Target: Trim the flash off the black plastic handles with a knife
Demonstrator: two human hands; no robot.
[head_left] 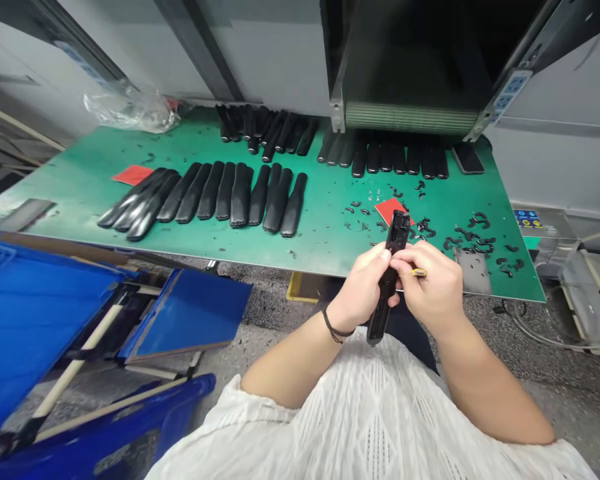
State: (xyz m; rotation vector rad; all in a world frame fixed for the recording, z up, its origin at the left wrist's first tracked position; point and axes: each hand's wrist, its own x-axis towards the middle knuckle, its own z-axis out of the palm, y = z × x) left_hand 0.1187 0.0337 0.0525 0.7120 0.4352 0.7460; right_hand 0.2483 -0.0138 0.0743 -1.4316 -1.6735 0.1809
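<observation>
My left hand [363, 287] is wrapped round a long black plastic handle part [391, 267], held upright over my lap just in front of the green table [325, 227]. My right hand [433, 283] is closed against the same part from the right and pinches a small tool with a yellow tip [419, 272]. A dark band sits on my left wrist. Small black curled trimmings [473, 240] lie scattered on the table beyond my hands, near a red card [387, 208].
A row of several black handle parts [215, 197] lies mid-table, with more rows [265, 130] at the back and under a machine housing [410, 87]. A crumpled plastic bag [130, 110] sits far left. Blue crates [40, 320] stand at my left.
</observation>
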